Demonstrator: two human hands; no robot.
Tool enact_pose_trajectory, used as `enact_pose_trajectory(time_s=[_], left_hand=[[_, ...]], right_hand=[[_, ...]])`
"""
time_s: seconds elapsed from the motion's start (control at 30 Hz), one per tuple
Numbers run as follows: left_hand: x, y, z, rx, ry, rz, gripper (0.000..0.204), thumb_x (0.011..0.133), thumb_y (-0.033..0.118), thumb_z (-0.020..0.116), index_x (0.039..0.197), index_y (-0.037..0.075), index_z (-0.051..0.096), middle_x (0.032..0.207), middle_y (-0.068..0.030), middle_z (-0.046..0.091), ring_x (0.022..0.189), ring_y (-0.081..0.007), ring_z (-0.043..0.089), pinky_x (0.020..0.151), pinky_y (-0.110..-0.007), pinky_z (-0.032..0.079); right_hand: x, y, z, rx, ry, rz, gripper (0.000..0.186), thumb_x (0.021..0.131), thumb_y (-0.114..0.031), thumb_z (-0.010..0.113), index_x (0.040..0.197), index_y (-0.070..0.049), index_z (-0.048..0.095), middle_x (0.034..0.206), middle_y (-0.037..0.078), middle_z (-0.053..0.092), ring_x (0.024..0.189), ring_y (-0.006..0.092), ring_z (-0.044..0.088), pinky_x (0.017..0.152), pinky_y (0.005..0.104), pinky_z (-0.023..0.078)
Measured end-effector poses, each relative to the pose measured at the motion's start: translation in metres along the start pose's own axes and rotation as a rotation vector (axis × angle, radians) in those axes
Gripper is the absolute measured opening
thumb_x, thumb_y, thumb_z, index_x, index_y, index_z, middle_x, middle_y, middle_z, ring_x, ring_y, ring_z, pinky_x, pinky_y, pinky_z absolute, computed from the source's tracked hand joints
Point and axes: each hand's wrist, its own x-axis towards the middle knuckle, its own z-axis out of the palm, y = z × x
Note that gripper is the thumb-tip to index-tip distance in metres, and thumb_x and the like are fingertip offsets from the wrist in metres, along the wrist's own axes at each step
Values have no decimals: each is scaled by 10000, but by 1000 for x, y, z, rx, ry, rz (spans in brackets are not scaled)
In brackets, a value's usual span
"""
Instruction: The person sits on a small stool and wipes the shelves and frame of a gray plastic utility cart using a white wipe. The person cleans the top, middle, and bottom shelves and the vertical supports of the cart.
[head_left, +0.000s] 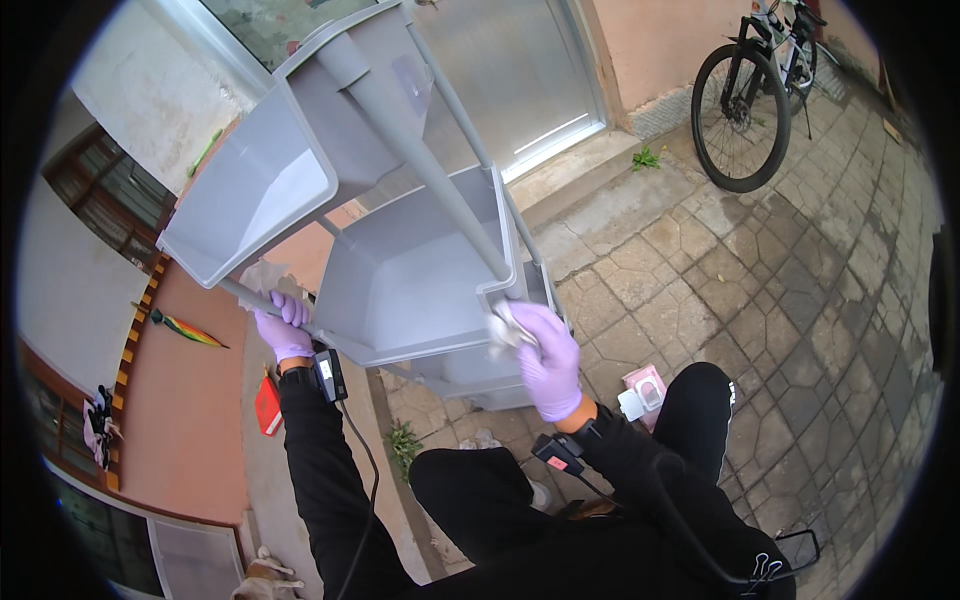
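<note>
A grey three-tier utility cart [420,265] is tilted in front of me, its trays joined by grey poles [425,180]. My left hand [283,325], in a purple glove, is wrapped round a grey pole at the cart's left side. A crumpled whitish wipe [264,275] shows just beyond those fingers. With my right hand [550,362], also gloved in purple, I press a white wipe [508,328] against the near right corner of the middle tray. The wipe and fingertips there are slightly blurred. Part of the lowest tray is hidden behind the right hand.
A pink wipes pack [645,392] with its white lid raised lies on the paving by my right knee. Beyond stand a metal door [510,80] with a step and a bicycle [742,115]. A red object [268,405] and a dog [266,578] are at left.
</note>
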Motion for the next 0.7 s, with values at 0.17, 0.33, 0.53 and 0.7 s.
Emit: enact_pose_trajectory(time_s=[0.17, 0.33, 0.53, 0.7], left_hand=[[-3, 2, 2, 14, 64, -9, 399, 1004, 390, 305, 704, 145, 400, 497, 16, 295, 411, -128, 230, 427, -296, 201], [7, -2, -6, 24, 55, -14, 394, 1008, 386, 304, 722, 144, 426, 505, 1, 335, 415, -141, 264, 441, -290, 241], [-16, -2, -7, 238, 440, 340, 314, 974, 267, 400, 876, 18, 565, 760, -110, 607, 675, -219, 600, 626, -330, 499], [-121, 4, 51, 531, 348, 608, 407, 1026, 310, 383, 927, -27, 587, 865, -157, 668, 834, -241, 671, 820, -375, 534]], right_hand=[[-2, 8, 20, -68, -32, 48, 269, 810, 10, 634, 1070, -36, 583, 1015, 152, 608, 902, 348, 617, 807, 387, 502], [-32, 37, -15, 292, -70, 638, 163, 840, 33, 608, 1000, 6, 593, 975, 76, 632, 920, 163, 622, 817, 301, 499], [6, 47, -29, 256, 26, 293, 190, 874, -18, 609, 1060, 7, 631, 968, 119, 640, 921, 231, 639, 825, 322, 495], [-3, 30, -9, 48, -8, 248, 165, 866, -28, 610, 1028, -2, 626, 953, 119, 624, 904, 265, 621, 813, 343, 479]])
